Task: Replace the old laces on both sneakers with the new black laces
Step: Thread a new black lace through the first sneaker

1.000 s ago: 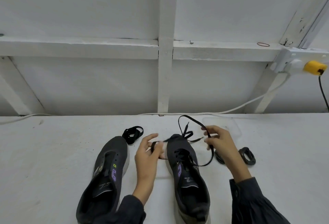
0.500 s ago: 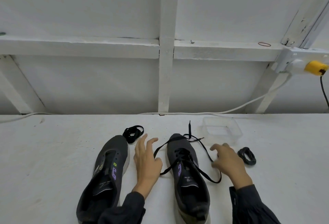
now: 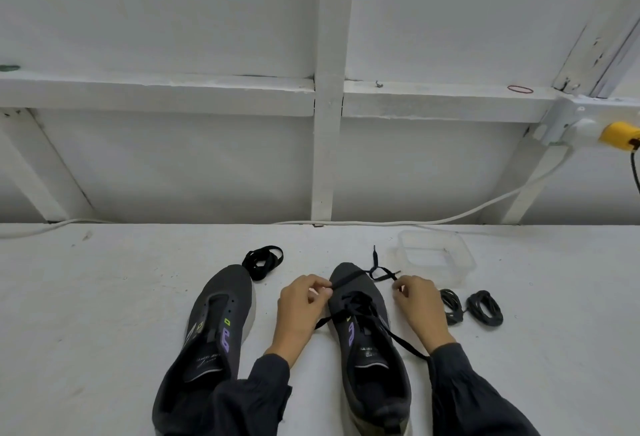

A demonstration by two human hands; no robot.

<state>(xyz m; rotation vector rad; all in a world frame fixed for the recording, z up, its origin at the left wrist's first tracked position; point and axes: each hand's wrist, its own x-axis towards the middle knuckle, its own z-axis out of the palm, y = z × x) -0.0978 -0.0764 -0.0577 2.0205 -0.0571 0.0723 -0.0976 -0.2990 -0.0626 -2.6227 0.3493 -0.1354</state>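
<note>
On the worktop [image 3: 104,297], the right sneaker [image 3: 367,359] lies between your hands | your left hand [image 3: 298,311] pinches its black lace [image 3: 349,278] over the toe | your right hand [image 3: 419,304] pinches the other end

A clear plastic tub [image 3: 460,271] sits on the white table [image 3: 104,297], near a cable [image 3: 381,223].

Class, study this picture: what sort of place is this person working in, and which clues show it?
Probably a workshop or utility room: a white-painted bench against a white timber-framed wall, a yellow plug in a surface-mounted socket, and a white cable trailing along the wall's foot.
</note>
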